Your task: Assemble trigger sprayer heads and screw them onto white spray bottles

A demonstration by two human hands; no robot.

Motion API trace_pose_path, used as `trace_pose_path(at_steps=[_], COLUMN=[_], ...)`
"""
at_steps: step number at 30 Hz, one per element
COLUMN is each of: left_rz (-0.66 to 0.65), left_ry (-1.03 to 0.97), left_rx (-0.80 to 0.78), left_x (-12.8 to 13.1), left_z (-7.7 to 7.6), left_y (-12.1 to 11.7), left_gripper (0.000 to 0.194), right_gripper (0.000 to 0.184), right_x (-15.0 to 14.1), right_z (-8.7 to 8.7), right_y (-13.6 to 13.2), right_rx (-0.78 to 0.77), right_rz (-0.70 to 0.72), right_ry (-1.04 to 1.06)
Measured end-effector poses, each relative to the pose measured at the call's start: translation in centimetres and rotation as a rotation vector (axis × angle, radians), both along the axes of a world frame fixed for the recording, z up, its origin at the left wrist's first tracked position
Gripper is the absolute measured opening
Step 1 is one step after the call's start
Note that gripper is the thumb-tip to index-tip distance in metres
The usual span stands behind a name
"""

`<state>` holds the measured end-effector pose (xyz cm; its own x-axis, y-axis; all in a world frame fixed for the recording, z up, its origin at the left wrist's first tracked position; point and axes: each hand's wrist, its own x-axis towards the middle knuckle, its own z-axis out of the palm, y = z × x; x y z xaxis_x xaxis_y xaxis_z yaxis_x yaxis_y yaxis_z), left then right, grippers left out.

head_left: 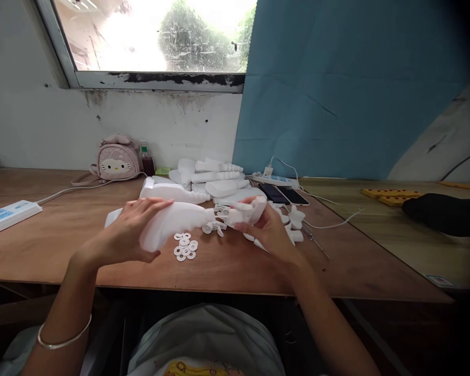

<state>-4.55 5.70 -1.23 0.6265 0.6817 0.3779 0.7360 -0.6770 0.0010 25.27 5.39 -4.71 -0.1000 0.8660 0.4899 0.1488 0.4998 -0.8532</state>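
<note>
Between the two hands, just above the wooden table (62, 245), a white plastic bottle (172, 222) lies level, the left hand (127, 235) gripping its body to steady it while the right hand (264, 227) clasps a white trigger head (248, 209) at its neck, white washers (185, 247) below.

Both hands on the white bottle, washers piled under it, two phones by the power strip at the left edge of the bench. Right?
Not quite. In the head view the two phones lie by the power strip behind the right hand, not the left-edge one. Left hand on the white bottle, washers under it: correct.
</note>
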Motion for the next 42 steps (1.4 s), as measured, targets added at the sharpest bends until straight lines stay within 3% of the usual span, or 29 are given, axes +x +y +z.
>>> trace_pose_path(at_steps=[3, 6, 8, 10, 13, 15, 18, 22, 26, 30, 32, 38, 42], left_rz=[-0.037, -0.06, -0.077, -0.084, -0.085, -0.078, -0.044, 0.003, -0.009, -0.045, -0.056, -0.024, -0.02], left_ry=[0.009, 0.024, 0.041, 0.045, 0.027, 0.012, 0.011, 0.046, 0.066, 0.063, 0.057, 0.118, 0.108], left_rx=[-0.022, -0.04, -0.034, 0.004, 0.104, 0.194, 0.355, 0.48, 0.445, 0.4, 0.396, 0.406, 0.391], left_x=[1.0, 1.4, 1.6, 1.7, 2.0, 2.4, 3.1, 3.6, 3.3, 2.6, 2.5, 3.0, 3.1], left_z=[0.0, 0.1, 0.2, 0.3, 0.3, 0.2, 0.1, 0.0, 0.1, 0.2, 0.3, 0.4, 0.1], left_y=[-0.6, -0.9, -1.1, -1.2, -1.3, -1.4, -1.7, -1.9, -1.7, -1.4, -1.5, -2.2, -1.8], left_gripper=[0.08, 0.081, 0.08, 0.077, 0.075, 0.073, 0.068, 0.064, 0.064, 0.065, 0.065, 0.069, 0.07], right_gripper=[0.024, 0.02, 0.019, 0.016, 0.027, 0.029, 0.032, 0.031, 0.032, 0.026, 0.029, 0.033, 0.03], right_x=[-1.1, -1.3, -1.1, -0.9, -1.2, -1.6, -2.1, -1.9, -1.2, -1.2, -1.5, -2.8, -2.3], right_z=[0.6, 0.9, 0.9, 0.9, 0.8, 0.9, 1.2, 1.2, 1.1, 1.2, 1.1, 0.5, 0.9], right_y=[-1.3, -1.7, -1.7, -1.6, -1.7, -1.8, -1.6, -1.3, -1.5, -1.9, -1.8, -0.9, -1.1], right_rx=[0.172, 0.439, 0.527, 0.462, 0.139, -0.075, -0.234, -0.259, -0.142, -0.03, -0.065, -0.384, -0.4], right_rz=[0.058, 0.059, 0.086, 0.03, -0.132, -0.11, -0.012, -0.051, -0.067, 0.012, 0.033, 0.069, 0.078], right_ry=[-0.175, -0.325, -0.378, -0.368, -0.205, -0.027, 0.164, 0.211, 0.018, -0.08, -0.044, 0.217, 0.221])
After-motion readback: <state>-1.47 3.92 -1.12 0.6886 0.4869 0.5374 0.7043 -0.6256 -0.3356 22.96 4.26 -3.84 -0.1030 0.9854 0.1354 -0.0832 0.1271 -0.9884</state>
